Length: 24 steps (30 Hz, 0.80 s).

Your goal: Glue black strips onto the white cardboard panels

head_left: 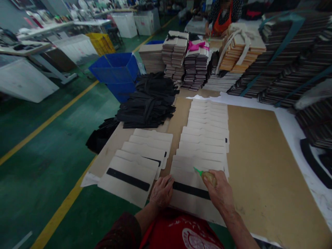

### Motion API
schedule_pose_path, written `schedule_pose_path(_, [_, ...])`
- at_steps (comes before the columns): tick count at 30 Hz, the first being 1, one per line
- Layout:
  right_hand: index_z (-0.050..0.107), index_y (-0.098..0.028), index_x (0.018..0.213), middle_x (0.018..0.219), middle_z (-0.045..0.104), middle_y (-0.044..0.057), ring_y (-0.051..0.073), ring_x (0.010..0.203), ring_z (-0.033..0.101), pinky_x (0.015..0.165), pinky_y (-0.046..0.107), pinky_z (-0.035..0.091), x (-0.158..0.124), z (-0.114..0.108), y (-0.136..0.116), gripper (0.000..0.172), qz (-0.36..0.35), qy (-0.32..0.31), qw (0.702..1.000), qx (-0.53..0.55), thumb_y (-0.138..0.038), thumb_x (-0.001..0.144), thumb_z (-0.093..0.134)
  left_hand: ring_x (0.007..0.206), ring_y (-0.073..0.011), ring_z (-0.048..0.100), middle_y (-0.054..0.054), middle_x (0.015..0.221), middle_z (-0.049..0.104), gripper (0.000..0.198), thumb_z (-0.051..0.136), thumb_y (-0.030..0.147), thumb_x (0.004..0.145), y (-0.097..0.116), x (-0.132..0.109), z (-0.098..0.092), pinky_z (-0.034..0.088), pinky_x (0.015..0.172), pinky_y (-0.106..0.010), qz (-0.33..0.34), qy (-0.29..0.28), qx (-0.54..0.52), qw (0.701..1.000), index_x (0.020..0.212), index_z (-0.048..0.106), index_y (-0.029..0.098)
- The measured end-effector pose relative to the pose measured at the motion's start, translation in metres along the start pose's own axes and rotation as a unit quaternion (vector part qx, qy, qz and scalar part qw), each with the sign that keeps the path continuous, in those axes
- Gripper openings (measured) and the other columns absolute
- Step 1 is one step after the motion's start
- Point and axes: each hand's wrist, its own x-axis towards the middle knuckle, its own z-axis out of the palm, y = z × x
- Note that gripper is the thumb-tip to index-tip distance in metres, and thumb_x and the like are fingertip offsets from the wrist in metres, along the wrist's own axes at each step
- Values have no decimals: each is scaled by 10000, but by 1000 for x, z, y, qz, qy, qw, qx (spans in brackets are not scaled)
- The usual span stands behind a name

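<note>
In my right hand [220,188] is a small squeeze glue bottle [209,178] with a green nozzle that points up and left over the beige panels. Below it a black strip [190,190] lies across the nearest beige panel [192,204]. My left hand [162,191] rests at that strip's left end, fingers curled down; whether they pinch it is hidden. Up the table from my hands runs an overlapping row of beige panels [204,138]. To the left lies a smaller fan of panels [132,169], its front one bearing a black strip [128,179].
Bundles of black strips [150,100] lie at the table's left edge, beside blue bins [116,71]. Stacked panels [175,55] and a tied bundle [241,50] stand at the back. Brown board [259,155] covers the right side. A person in an orange apron [223,20] is across the table.
</note>
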Motion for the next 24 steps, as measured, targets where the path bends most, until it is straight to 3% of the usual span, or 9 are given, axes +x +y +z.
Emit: schedule_pose_path(24, [577, -235, 1031, 985, 591, 41, 193, 874, 610, 726, 309, 494, 19, 35, -46, 206, -91, -43, 995, -2, -376, 909, 490, 1011, -249, 568, -99, 1259, 604, 362, 479, 179, 900, 4, -2, 2, 532, 894, -431, -16, -8, -3, 1000, 1230, 621, 225])
